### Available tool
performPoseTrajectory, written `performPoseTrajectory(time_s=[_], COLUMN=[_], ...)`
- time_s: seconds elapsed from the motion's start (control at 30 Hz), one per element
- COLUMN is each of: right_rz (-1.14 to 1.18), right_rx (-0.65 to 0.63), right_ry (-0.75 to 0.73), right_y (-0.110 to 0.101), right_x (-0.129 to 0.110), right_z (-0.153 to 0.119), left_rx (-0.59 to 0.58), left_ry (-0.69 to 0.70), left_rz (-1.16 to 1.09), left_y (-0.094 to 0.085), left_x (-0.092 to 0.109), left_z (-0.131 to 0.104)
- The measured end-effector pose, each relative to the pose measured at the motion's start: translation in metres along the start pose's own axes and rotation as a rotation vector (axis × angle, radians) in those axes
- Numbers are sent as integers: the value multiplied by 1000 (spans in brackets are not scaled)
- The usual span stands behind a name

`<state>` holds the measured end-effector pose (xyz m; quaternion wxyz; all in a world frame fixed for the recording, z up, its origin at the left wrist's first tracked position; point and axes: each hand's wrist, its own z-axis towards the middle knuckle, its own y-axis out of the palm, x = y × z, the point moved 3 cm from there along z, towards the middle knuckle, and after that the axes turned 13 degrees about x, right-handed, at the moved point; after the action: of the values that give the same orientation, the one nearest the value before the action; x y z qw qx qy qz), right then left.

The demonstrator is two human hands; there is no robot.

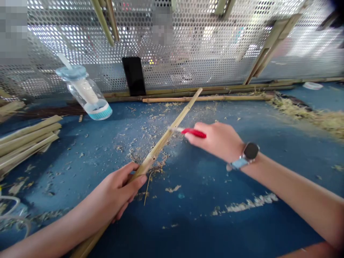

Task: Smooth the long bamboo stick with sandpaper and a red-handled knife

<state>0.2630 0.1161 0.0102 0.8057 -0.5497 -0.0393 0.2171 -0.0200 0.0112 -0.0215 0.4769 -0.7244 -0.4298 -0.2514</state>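
1. The bamboo strip (pixel 164 140) is held aslant over the table (pixel 193 186) by the left hand (pixel 120 190), its grip closed narrowly around the strip.
2. The red-handled tool (pixel 197 133) is clasped in the right hand (pixel 219 139), its blurred tip placed at the strip's mid-length.
3. Shavings (pixel 137 152) are scattered beneath and around the strip.
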Motion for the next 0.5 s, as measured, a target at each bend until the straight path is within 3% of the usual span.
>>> performPoseTrajectory(time_s=[0.13, 0.3, 0.5], right_rz=[143, 19, 131], right_rx=[-66, 36, -79], right_ry=[-143, -5, -106], right_y=[2, 2, 3], right_x=[-20, -3, -26], right_z=[-17, -10, -18], left_rx=[-4, -14, 16], left_ry=[-8, 47, 35], left_rz=[47, 23, 48], left_y=[0, 2, 2], left_x=[3, 7, 1], left_z=[-1, -1, 0])
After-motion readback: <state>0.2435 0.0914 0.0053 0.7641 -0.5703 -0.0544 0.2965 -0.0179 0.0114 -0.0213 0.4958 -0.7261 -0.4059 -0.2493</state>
